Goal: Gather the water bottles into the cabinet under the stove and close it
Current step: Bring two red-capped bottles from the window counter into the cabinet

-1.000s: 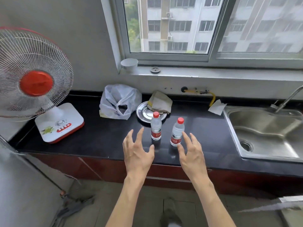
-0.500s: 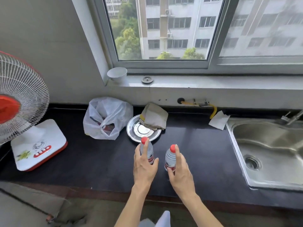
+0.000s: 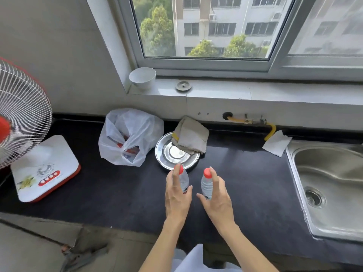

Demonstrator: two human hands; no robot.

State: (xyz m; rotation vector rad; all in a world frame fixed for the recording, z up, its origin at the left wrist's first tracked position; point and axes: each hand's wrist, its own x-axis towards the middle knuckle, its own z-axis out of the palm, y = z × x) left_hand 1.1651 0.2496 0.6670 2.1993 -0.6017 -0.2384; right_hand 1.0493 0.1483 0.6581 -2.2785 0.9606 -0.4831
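Observation:
Two small clear water bottles with red caps stand upright side by side on the black countertop. My left hand wraps the left bottle from its left side, thumb on the right. My right hand wraps the right bottle, fingers along its right side up to the cap, thumb at the left. Both bottles rest on the counter. The cabinet below the counter is out of sight.
Behind the bottles lie a steel plate with a folded cloth and a white plastic bag. A red-and-white fan stands at the left, a steel sink at the right. A white bowl sits on the sill.
I have stepped closer to the counter. Both hands, open and short of the bottles a second ago, have reached forward and closed around them.

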